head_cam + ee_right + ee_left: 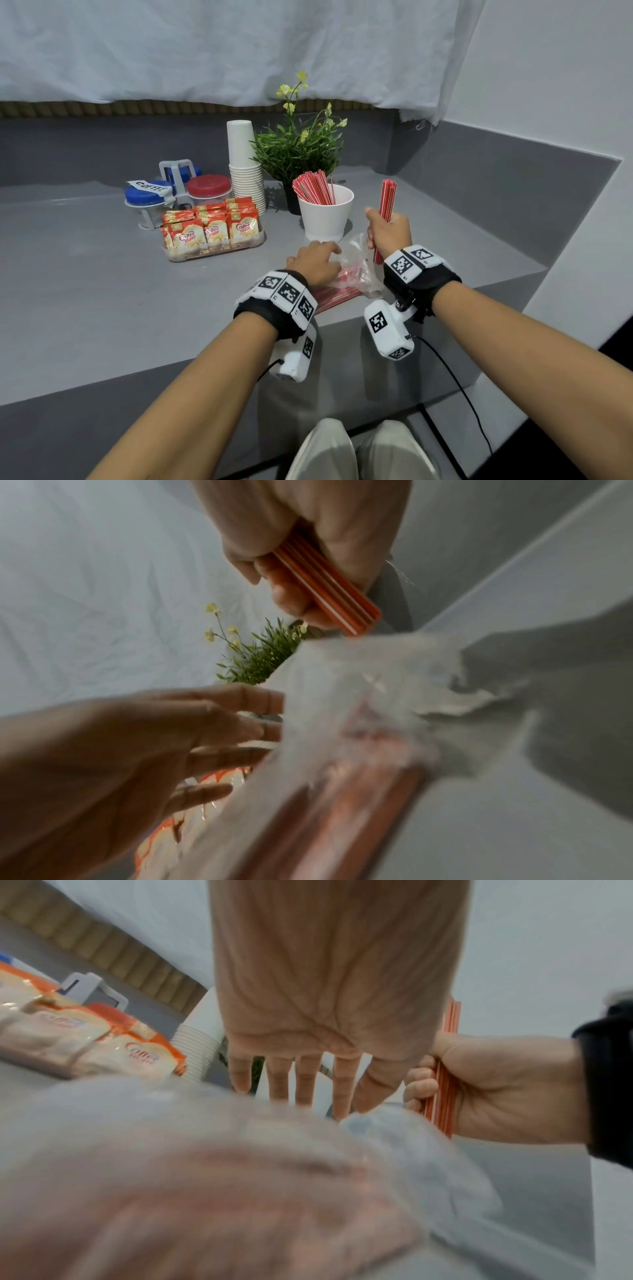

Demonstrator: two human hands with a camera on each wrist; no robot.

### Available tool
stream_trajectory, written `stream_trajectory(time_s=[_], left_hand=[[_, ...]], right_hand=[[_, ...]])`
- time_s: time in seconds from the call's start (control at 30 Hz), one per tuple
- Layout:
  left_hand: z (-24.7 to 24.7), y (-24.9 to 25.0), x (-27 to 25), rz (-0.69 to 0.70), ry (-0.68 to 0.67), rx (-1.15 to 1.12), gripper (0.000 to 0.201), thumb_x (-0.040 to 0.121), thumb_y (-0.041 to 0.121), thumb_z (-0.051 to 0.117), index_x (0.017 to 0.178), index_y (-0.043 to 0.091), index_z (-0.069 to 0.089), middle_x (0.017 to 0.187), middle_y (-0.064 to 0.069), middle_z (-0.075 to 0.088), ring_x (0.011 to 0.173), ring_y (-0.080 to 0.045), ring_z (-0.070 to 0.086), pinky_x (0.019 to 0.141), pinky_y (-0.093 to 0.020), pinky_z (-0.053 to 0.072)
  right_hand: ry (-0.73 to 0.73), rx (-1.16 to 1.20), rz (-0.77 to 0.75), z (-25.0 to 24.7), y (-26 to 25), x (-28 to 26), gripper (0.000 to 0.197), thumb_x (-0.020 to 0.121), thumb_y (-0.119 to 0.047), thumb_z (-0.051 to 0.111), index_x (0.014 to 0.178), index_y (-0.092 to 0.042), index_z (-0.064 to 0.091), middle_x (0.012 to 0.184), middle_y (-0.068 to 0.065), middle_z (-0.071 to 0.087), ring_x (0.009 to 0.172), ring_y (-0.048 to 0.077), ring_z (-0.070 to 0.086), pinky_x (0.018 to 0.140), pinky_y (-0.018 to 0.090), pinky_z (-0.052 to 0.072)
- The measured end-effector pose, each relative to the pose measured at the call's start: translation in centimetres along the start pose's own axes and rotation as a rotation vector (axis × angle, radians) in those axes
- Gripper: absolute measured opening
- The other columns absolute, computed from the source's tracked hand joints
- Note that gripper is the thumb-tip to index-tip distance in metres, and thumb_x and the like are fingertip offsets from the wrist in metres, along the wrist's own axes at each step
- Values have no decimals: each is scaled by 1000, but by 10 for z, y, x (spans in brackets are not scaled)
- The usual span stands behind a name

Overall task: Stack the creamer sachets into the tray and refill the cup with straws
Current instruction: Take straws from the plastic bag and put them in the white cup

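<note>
Plastic bag (356,270) of spare straws: contents blurred in both wrist views, partly covered by left hand (315,262), which rests on it with fingers straight; bag lies on bench (102,274) just before white cup (325,214). Straw bundle (387,209): upright in clenched right hand (388,231), just right of cup, lower end above bag; creamer sachets (210,229) stand in clear tray (219,253), left of cup.
</note>
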State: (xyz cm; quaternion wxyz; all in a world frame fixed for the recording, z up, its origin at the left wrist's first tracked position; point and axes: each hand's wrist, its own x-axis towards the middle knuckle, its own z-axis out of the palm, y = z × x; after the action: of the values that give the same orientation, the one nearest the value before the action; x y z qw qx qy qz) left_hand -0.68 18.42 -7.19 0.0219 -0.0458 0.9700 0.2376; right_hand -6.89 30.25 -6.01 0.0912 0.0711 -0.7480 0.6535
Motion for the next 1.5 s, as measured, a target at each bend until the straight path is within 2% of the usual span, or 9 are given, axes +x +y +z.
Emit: stream_trajectory(time_s=[0.2,0.6,0.7,0.8,0.93,1.07,1.17,1.33,1.5], left_hand=[[-53,19,29,68,194,-67,29,91,14,47,115,3,59,124,-15,58,116,-28,52,94,-30,40],[-99,8,115,-85,346,-56,25,89,16,55,111,7,60,125,-16,54,117,-31,50,99,-37,43],[-96,-8,133,-206,301,69,49,81,33,68,122,14,51,134,-16,38,127,-34,35,106,-42,35],[-95,-22,144,-317,293,46,66,71,36,78,123,12,46,133,-18,40,124,-36,40,103,-47,40],[-97,-29,155,-280,302,-131,56,67,23,82,109,4,51,114,-19,60,106,-35,58,89,-45,51],[-97,-29,162,-217,452,-421,27,77,10,72,66,12,48,78,-9,60,88,-27,63,73,-35,56],[-92,-32,166,-227,540,-676,28,87,14,61,63,14,47,88,-15,68,79,-29,69,82,-37,57],[-86,-45,165,-166,634,-689,28,94,20,44,71,15,61,96,-21,68,98,-38,62,88,-46,51],[-77,-51,151,-18,683,-527,25,94,30,47,92,14,67,94,-13,68,97,-36,59,91,-47,47]], right_hand=[[21,69,-84,12,-34,31,39,88,-17,51,52,-13,39,48,6,39,39,15,40,48,25,40],[-22,5,-148,49,-53,101,41,89,-24,48,49,-13,45,50,3,46,36,7,42,47,16,40],[-100,-47,-139,65,-41,114,39,86,-28,48,50,-13,50,53,7,51,51,24,51,62,35,49],[-207,-158,-135,77,-27,122,35,86,-27,49,55,-10,53,51,4,51,47,20,48,56,32,43],[-374,-319,-151,87,-8,127,35,88,-25,51,55,-14,48,55,3,53,45,14,48,53,29,41],[-505,-443,-200,87,-9,126,26,89,-28,55,70,-10,57,74,11,60,67,23,55,64,32,45],[-534,-568,-222,87,-8,130,30,84,-31,62,90,-1,64,93,18,66,87,29,61,78,37,49],[-575,-483,-189,80,-10,130,31,74,-22,77,58,-13,51,49,-4,51,47,9,50,45,12,40],[-418,-300,-163,79,-6,129,16,77,-12,72,68,-9,59,55,2,59,47,10,54,54,22,47]])
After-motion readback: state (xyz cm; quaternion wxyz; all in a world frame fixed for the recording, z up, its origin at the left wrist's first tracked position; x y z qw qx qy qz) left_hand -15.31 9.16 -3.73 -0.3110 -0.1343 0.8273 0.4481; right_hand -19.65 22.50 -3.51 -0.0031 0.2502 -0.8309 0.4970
